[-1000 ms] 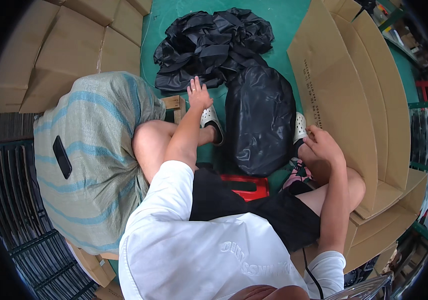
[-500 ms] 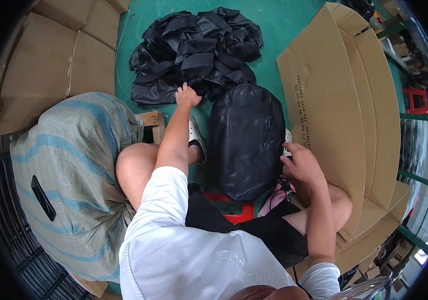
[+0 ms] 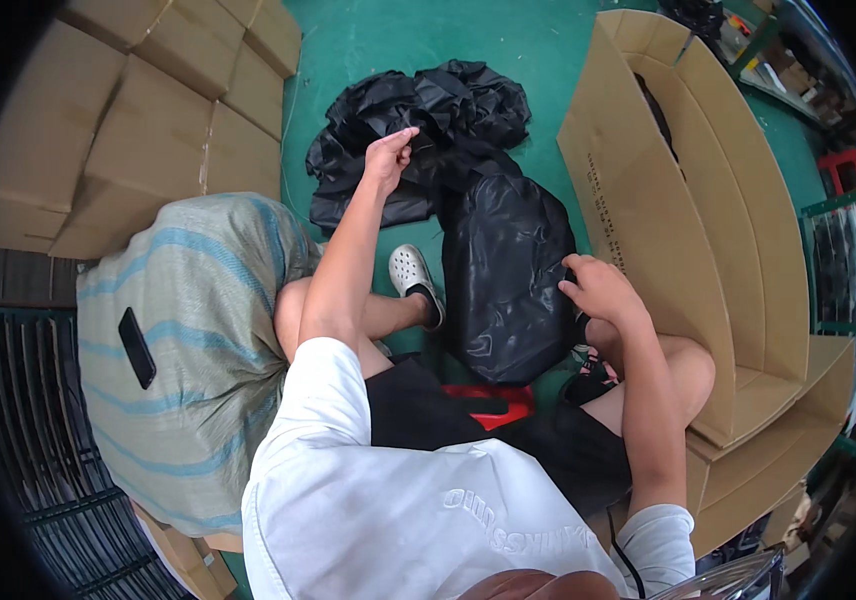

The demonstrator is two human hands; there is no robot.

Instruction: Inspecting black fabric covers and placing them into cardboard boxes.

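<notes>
My left hand [image 3: 391,160] is raised over the heap of thin, crumpled black sheet material [image 3: 483,105]. Its fingers are pinched together; anything between them is lost against the black. Between my legs stands a rounded, oblong black bundle [image 3: 508,280] with a shiny, wrinkled cover, close against the near side of the heap. My right hand [image 3: 605,292] is at the bundle's right side, thumb and forefinger apart and the fingertips at its edge. The other right fingers are bent and partly hidden.
A large striped woven sack [image 3: 193,330] with a black phone [image 3: 136,348] on it stands at my left. Cardboard boxes [image 3: 148,130] are stacked behind it. An open carton [image 3: 638,200] rises at my right. A red stool [image 3: 513,405] shows below the bundle.
My left hand has lifted from the heap's near edge, its spread fingers now pinched. The heap's folds have shifted. My right hand stays by the bundle. The whole view has shifted a little.
</notes>
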